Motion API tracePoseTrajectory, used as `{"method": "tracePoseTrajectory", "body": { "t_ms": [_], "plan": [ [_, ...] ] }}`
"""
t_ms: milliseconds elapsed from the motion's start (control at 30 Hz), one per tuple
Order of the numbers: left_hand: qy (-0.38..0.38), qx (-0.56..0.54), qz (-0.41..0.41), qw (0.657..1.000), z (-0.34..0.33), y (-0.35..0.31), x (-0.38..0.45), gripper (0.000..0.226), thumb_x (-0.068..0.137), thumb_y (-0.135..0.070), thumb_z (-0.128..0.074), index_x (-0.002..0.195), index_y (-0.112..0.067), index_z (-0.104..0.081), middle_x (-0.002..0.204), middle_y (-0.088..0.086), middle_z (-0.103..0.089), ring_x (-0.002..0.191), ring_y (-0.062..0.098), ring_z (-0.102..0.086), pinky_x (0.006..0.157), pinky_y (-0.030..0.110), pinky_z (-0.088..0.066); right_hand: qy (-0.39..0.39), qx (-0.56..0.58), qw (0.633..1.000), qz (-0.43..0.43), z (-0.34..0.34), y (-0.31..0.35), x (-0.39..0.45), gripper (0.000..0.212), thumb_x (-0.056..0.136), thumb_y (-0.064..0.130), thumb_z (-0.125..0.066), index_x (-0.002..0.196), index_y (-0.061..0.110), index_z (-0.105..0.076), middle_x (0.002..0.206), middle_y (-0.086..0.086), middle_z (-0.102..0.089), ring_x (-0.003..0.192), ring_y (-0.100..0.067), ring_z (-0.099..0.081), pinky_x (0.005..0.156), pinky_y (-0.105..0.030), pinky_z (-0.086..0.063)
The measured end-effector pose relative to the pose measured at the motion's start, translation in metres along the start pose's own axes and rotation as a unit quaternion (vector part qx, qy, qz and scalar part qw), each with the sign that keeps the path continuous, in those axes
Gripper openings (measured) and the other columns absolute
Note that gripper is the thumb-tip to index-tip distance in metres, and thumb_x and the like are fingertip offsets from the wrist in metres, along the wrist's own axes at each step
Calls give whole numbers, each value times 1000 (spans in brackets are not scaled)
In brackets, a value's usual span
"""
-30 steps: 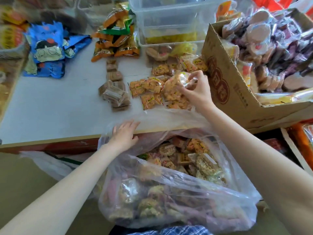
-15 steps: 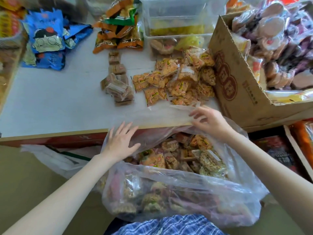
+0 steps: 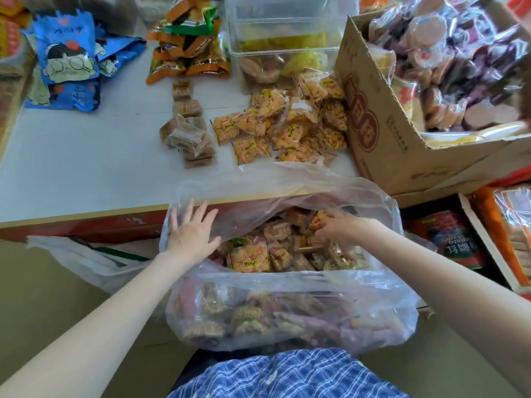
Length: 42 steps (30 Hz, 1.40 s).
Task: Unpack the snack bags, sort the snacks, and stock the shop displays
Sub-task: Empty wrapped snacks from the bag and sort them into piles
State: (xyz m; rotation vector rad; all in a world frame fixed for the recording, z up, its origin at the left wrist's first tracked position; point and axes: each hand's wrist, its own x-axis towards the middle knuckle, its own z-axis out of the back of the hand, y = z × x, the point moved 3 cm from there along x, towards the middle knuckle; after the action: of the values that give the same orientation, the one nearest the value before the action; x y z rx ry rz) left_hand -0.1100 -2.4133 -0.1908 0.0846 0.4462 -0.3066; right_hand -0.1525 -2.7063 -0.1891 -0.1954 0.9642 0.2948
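Note:
A big clear plastic bag [image 3: 287, 320] full of small wrapped snacks sits on my lap below the table edge. My left hand [image 3: 191, 232] lies flat with straight fingers on the bag's left rim, holding it open. My right hand [image 3: 334, 229] is down inside the bag's mouth, its fingers curled around an orange snack packet [image 3: 317, 219] among the others. On the white table [image 3: 86, 162] lie a pile of orange cracker packets [image 3: 287, 124] and a smaller pile of brown square packets [image 3: 188, 130].
A cardboard box [image 3: 382, 122] of round wrapped cakes stands at the right. Clear plastic tubs [image 3: 281, 33] stand at the back, with orange-green packets [image 3: 189, 38] and blue bags [image 3: 69, 53] to their left. A white bag [image 3: 86, 259] hangs under the table; boxed goods [image 3: 451, 242] sit lower right.
My right hand left a packet on the orange pile on the table, came back and dipped into the bag, where it now grips a packet. My left hand stayed on the bag's rim.

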Motion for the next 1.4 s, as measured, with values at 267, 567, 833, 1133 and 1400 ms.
{"method": "tracePoseTrajectory", "body": {
  "t_ms": [267,567,833,1133,1400],
  "plan": [
    [-9,113,46,992,2,13,-12,71,92,-51,-43,150,-23,-13,157,10,12,142,34,20,110,57,13,-91,-91,992,-13,6,12,-10,48,91,2,-46,135,22,-46,143,-9,-35,133,-33,-28,108,-50,-28],
    [-256,148,-145,944,11,26,-22,62,57,-19,-82,116,-9,-65,137,15,-50,127,28,-40,100,46,-29,-43,-237,970,25,-8,13,-9,42,95,20,-48,136,28,-47,147,-1,-35,136,-36,-23,112,-50,-22],
    [5,-251,188,949,8,62,-13,72,87,-6,-58,148,-23,-23,148,19,-29,121,40,-46,90,40,-42,-301,8,949,95,89,33,-41,36,93,16,-52,126,29,-53,126,-1,-42,107,-27,-48,80,-34,-47],
    [38,-648,201,734,-2,125,-23,50,85,-13,-67,131,-20,-49,104,3,-67,97,22,-61,86,37,-45,-352,489,797,50,203,106,42,26,88,31,-65,103,11,-57,86,-3,-64,40,-2,-52,40,-14,-43],
    [31,-667,229,708,-14,170,-26,21,92,-18,-58,112,-18,-59,106,5,-67,81,9,-63,64,18,-46,-216,641,736,9,252,229,142,33,89,20,-64,65,13,-43,66,-5,-55,53,-15,-54,51,-25,-44]
  ]
}}
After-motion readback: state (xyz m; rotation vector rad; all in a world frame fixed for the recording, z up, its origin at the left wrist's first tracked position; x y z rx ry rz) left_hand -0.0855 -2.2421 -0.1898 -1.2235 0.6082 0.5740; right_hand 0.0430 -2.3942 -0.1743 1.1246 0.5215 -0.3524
